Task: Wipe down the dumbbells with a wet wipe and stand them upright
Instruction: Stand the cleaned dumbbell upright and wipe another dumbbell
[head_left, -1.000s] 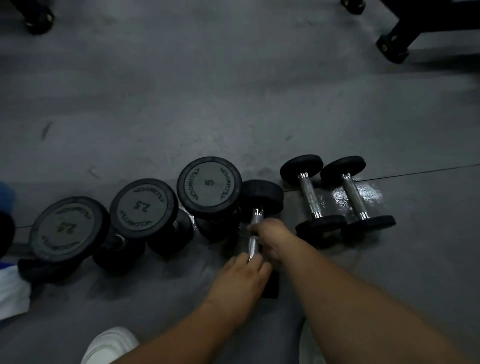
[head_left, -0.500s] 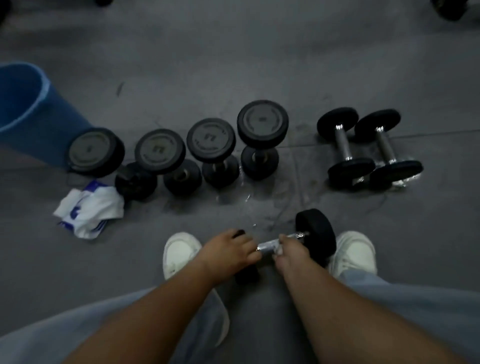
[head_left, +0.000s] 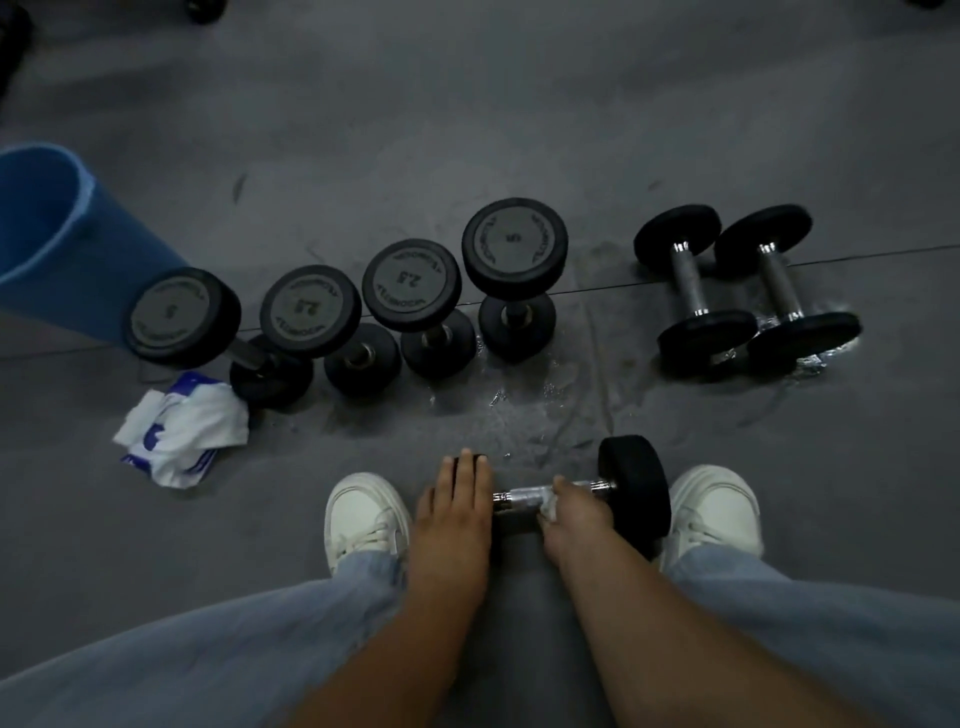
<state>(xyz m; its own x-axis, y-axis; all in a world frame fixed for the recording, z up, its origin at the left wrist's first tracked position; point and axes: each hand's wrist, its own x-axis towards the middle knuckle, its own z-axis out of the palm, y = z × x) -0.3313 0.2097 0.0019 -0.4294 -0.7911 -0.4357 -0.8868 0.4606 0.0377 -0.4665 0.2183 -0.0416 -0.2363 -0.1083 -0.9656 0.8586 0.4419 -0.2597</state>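
Flattening out since half a second before, the left hand (head_left: 457, 509) no longer curled round the near end of the dumbbell (head_left: 634, 486). Its fingers lay straight and together, palm down on the dumbbell's left head, which was almost wholly hidden beneath it. The right hand (head_left: 574, 512) had stayed on the chrome handle (head_left: 522, 493), and a white wipe (head_left: 549, 508) now showed under its fingers. The dumbbell lay on its side in much the same spot on the floor (head_left: 467, 130), between the left shoe (head_left: 363, 509) and the right shoe (head_left: 714, 504).

Well beyond the left hand and far out to its left stood a blue bin (head_left: 47, 234); its inside could not be seen. Nearer, ahead and to the left of that hand, a crumpled white and blue packet (head_left: 182, 431) lay on the floor, just beside the base of the leftmost standing dumbbell.

The right hand was curled round the handle, gripping the wipe against the metal close to the right head. Beyond both hands four dumbbells (head_left: 410, 283) stood on end in a row. Ahead and to the right of the right hand, two dumbbells (head_left: 691, 286) lay on their sides, close together on a wet patch. Wet streaks marked the floor between the hands and the standing row.
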